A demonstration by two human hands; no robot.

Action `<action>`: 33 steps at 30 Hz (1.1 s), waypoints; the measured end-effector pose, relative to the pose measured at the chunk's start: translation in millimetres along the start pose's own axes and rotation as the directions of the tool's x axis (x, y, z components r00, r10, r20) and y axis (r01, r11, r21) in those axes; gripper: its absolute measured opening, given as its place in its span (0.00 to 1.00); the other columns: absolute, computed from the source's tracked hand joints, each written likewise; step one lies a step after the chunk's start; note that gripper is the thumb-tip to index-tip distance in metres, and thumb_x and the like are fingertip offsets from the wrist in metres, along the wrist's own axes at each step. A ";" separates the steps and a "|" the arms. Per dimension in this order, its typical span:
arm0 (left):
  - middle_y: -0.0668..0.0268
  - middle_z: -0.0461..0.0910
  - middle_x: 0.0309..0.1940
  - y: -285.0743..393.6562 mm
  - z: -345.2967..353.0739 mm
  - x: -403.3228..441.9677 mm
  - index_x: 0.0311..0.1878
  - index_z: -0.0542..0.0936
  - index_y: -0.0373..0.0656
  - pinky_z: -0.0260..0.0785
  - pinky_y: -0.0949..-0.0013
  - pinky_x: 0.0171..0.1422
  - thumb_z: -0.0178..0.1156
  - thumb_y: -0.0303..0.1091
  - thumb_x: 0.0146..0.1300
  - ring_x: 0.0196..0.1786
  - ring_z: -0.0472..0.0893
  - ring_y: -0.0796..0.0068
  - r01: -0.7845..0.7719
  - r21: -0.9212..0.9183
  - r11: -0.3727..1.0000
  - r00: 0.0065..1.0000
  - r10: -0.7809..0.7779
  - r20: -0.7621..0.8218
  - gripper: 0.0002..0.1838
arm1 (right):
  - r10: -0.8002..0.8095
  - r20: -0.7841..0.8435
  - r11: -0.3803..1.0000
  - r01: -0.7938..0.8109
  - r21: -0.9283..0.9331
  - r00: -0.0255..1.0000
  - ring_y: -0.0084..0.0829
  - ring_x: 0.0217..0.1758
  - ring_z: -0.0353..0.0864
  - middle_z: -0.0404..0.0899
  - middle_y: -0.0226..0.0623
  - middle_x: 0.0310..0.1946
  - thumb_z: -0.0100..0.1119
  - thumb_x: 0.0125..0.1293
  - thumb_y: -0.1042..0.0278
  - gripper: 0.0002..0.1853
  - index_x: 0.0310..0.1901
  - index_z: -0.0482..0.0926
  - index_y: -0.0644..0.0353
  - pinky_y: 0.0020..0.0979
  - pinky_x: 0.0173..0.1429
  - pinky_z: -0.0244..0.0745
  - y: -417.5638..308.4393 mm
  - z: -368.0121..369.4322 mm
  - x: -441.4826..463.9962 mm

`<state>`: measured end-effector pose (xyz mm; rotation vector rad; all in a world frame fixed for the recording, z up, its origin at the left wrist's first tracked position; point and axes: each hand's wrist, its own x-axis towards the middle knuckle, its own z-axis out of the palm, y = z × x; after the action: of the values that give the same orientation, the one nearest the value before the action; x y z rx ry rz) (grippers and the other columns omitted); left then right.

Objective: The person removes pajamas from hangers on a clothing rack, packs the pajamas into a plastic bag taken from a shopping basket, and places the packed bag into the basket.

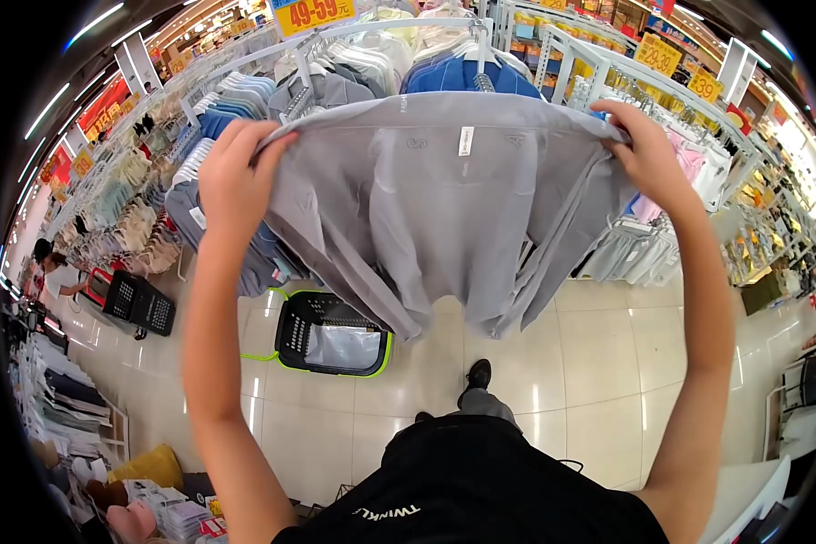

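- Pale tiled floor (598, 363), glossy, across the middle and lower centre of the frame, with light reflections on it.
- Clothing racks (589, 56), white-framed, filling the top and both upper sides; blue shirts (453, 74) hang at top centre.
- Grey garment (453, 190), at upper centre, spread wide by its top edge. Long panels drop toward mid-frame; inside face turned to the wearer, faint printed marks near the top.
- Black top (480, 490) of the wearer, bottom centre, white lettering on it.
- Basket (290, 334), black with bright green rim, on the floor left of centre; the garment's lower edge overlaps its upper right corner in view. Contact: cannot tell.
- Black cart (140, 304) with red handle, far left; a person in a white top (62, 279) beside it.
- Left hand (236, 172), upper left: fingers pinched closed on the garment's left corner, thumb toward the centre.
- Right hand (651, 159), upper right: fingers gripping the opposite corner, index finger extended over the edge.
- Price sign (315, 14), yellow, top edge, "49-59".
- Clear packet (343, 345), lying in the basket.
- Dark shoe (480, 373), below centre.
- White label (466, 141), inside the garment's top, near the middle.
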<state>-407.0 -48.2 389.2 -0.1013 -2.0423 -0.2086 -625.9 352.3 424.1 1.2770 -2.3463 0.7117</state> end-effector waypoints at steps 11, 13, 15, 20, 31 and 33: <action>0.61 0.75 0.30 -23.9 70.7 -122.7 0.33 0.76 0.39 0.70 0.62 0.36 0.69 0.32 0.54 0.33 0.78 0.56 0.094 -0.060 0.994 0.920 -0.064 0.386 0.11 | 0.010 0.442 0.997 0.024 -0.070 0.897 0.49 0.49 0.77 0.79 0.48 0.40 0.57 0.49 0.82 0.18 0.44 0.82 0.61 0.42 0.54 0.72 61.7 130.5 -84.4; 0.60 0.76 0.31 -28.6 63.4 -117.8 0.33 0.75 0.38 0.70 0.63 0.37 0.69 0.28 0.53 0.32 0.78 0.56 0.175 -0.130 0.976 0.920 -0.115 0.376 0.10 | 0.041 0.430 0.999 -0.049 0.007 0.902 0.48 0.47 0.79 0.81 0.46 0.39 0.62 0.50 0.79 0.17 0.45 0.81 0.61 0.42 0.52 0.73 58.0 122.1 -79.3; 0.59 0.78 0.34 -31.4 58.5 -118.3 0.34 0.75 0.37 0.71 0.65 0.38 0.68 0.26 0.54 0.33 0.79 0.57 0.136 -0.215 0.967 0.947 -0.064 0.314 0.10 | 0.017 0.398 0.997 -0.048 0.067 0.917 0.47 0.45 0.80 0.82 0.45 0.39 0.66 0.51 0.76 0.18 0.46 0.81 0.60 0.41 0.51 0.74 46.4 115.2 -78.6; 0.57 0.80 0.32 -35.6 36.8 -125.2 0.36 0.76 0.36 0.72 0.66 0.40 0.66 0.26 0.57 0.33 0.80 0.56 0.323 -0.149 0.934 0.865 -0.228 0.447 0.09 | -0.041 0.425 0.986 -0.032 0.164 0.904 0.44 0.42 0.81 0.83 0.42 0.39 0.75 0.49 0.60 0.25 0.49 0.80 0.60 0.36 0.48 0.74 18.0 103.3 -86.9; 0.58 0.80 0.29 -41.3 14.5 -114.0 0.38 0.80 0.35 0.71 0.68 0.41 0.65 0.34 0.59 0.33 0.80 0.67 0.505 -0.151 0.850 0.691 -0.293 0.661 0.11 | 0.095 0.557 0.920 -0.287 0.268 0.825 0.29 0.36 0.79 0.83 0.38 0.32 0.66 0.61 0.59 0.18 0.45 0.82 0.66 0.30 0.45 0.73 13.7 112.5 -80.6; 0.59 0.80 0.28 -45.7 32.6 -120.9 0.35 0.80 0.34 0.70 0.67 0.43 0.65 0.38 0.57 0.34 0.78 0.71 0.525 -0.099 0.845 0.647 -0.321 0.691 0.14 | 0.204 0.680 0.868 -0.451 0.207 0.704 0.23 0.33 0.76 0.81 0.33 0.29 0.63 0.64 0.58 0.18 0.44 0.82 0.67 0.29 0.41 0.72 16.9 130.9 -75.5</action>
<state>-386.9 -84.6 262.6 0.1654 -2.7106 -0.8955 -612.1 332.7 274.0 1.4201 -3.1949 0.9748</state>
